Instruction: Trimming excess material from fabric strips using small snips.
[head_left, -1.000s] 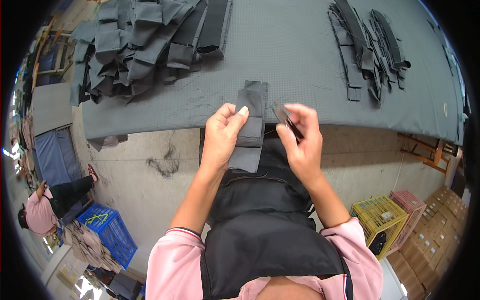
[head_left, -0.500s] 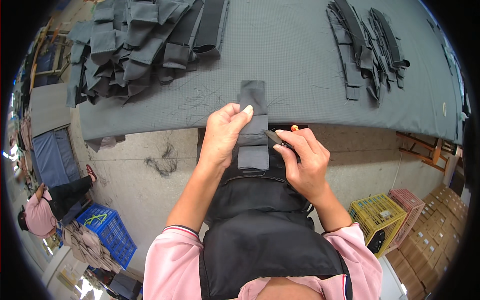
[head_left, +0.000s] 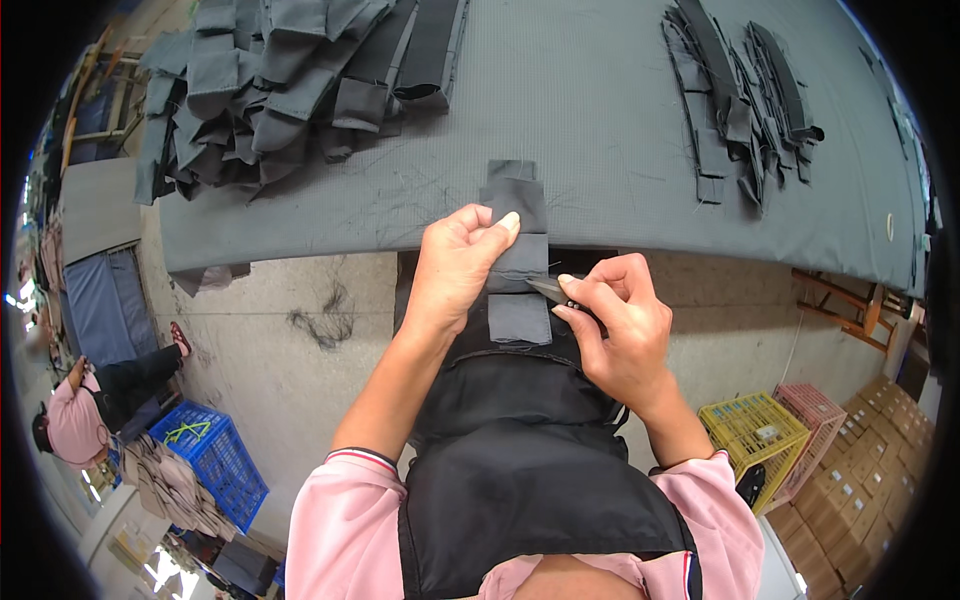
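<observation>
A strip of dark grey fabric [head_left: 519, 317], stitched into folded sections, hangs over the near table edge in front of me. My left hand [head_left: 459, 262] pinches its upper part, thumb on top. My right hand [head_left: 622, 320] is closed around small thread snips [head_left: 547, 289], whose pointed blades reach over the strip's right side at a seam. Much of the snips' handle is hidden in my fingers. Loose thread ends stick out near the seam and at the strip's lower edge.
On the grey cloth-covered table [head_left: 590, 130] lie a heap of grey fabric strips [head_left: 250, 90] at left and a smaller bunch [head_left: 735, 110] at right. Thread clippings [head_left: 322, 318] litter the floor. Crates stand on both sides, blue [head_left: 215, 465] and yellow [head_left: 752, 430]. A person [head_left: 85, 410] is at far left.
The snips' tips have moved down and onto the strip's seam, from its right edge. My right hand has shifted slightly right and turned. My left hand keeps its pinch.
</observation>
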